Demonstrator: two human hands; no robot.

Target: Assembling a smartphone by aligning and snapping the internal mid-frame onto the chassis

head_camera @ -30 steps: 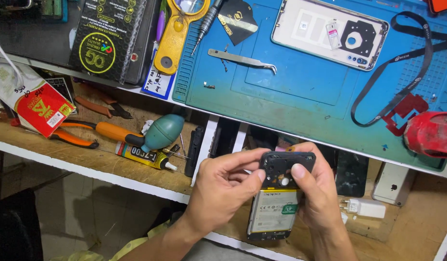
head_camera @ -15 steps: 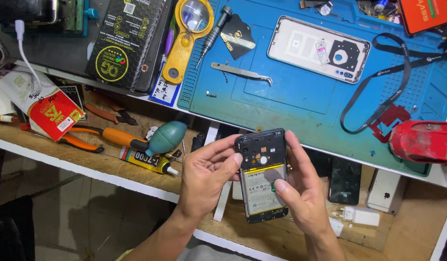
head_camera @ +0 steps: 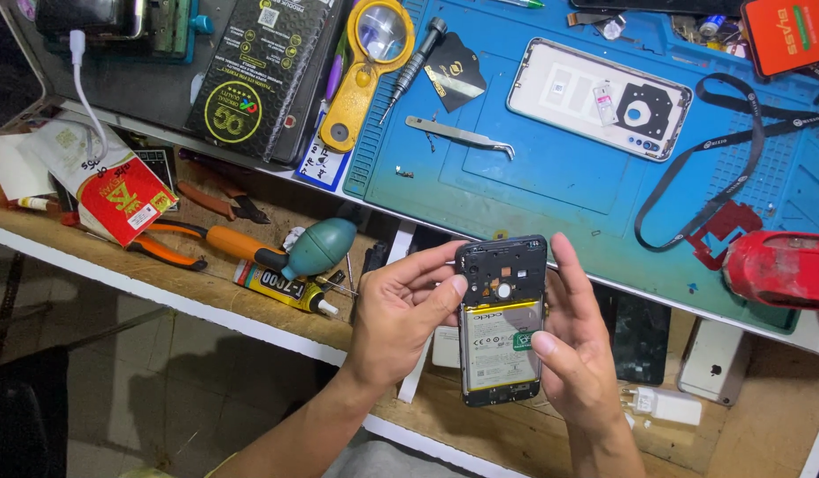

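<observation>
Both hands (head_camera: 409, 305) (head_camera: 573, 341) raised, fingers seemingly curled inward.

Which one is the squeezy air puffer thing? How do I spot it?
Look at the wooden shelf below the blue mat, left of the left hand. The air blower is the round teal bulb, unlike the orange-handled pliers and yellow glue tube beside it.

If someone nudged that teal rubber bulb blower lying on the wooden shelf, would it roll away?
The teal rubber bulb blower looks round and probably light, so it may roll a little. The orange-handled screwdriver and yellow glue tube beside it would likely stop it. Being rubber, it probably squashes.
</observation>
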